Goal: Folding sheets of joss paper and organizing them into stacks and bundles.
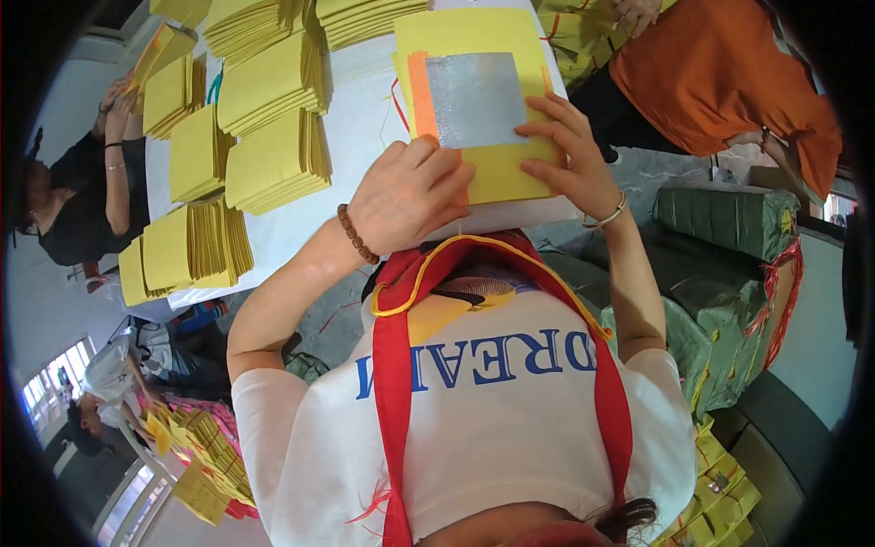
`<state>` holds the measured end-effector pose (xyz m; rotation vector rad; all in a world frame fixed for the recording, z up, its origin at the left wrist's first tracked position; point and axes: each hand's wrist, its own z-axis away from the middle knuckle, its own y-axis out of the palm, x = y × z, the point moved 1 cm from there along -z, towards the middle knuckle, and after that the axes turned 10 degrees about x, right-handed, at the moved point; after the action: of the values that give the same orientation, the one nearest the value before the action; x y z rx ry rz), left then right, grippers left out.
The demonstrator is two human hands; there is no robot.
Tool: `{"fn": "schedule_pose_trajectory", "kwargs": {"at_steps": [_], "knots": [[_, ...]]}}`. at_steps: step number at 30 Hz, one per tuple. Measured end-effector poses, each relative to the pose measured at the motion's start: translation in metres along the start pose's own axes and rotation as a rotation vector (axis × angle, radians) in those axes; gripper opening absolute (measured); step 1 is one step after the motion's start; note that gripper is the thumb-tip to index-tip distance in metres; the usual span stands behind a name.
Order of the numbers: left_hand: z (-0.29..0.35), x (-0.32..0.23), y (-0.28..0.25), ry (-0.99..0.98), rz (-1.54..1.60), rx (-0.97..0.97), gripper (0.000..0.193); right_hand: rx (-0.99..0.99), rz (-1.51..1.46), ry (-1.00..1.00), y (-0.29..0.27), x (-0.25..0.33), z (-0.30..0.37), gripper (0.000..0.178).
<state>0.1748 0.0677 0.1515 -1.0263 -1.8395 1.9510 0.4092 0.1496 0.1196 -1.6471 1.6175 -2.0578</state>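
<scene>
In front of me lies a stack of yellow paper sheets (460,32) at the table's near right edge. A shiny silver square (476,96) is on it, with orange paper (420,96) showing along its left side. My left hand (410,191) is closed at the lower left edge of the stack, its curled fingers on the orange paper. Its thumb is partly hidden. My right hand (572,155) rests on the right side with fingers spread, the tips touching the silver square's right edge and the yellow paper beside it.
Several folded yellow paper bundles (273,159) cover the left of the white table (355,118). A red string (399,105) lies beside the stack. A person in black (77,196) works at left; another in orange (720,73) stands at right. Green wrapped bales (725,223) sit at right.
</scene>
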Motion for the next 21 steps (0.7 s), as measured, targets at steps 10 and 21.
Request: {"fn": "schedule_pose_trajectory", "kwargs": {"at_steps": [10,21], "knots": [[-0.010,0.021,-0.001,-0.066,0.553,-0.052,0.008,-0.076,-0.478,0.011,0.002,-0.010,0.000,0.036],[-0.015,0.031,-0.005,-0.315,0.854,0.076,0.013,-0.087,-0.532,0.077,0.001,-0.012,-0.003,0.040]]}}
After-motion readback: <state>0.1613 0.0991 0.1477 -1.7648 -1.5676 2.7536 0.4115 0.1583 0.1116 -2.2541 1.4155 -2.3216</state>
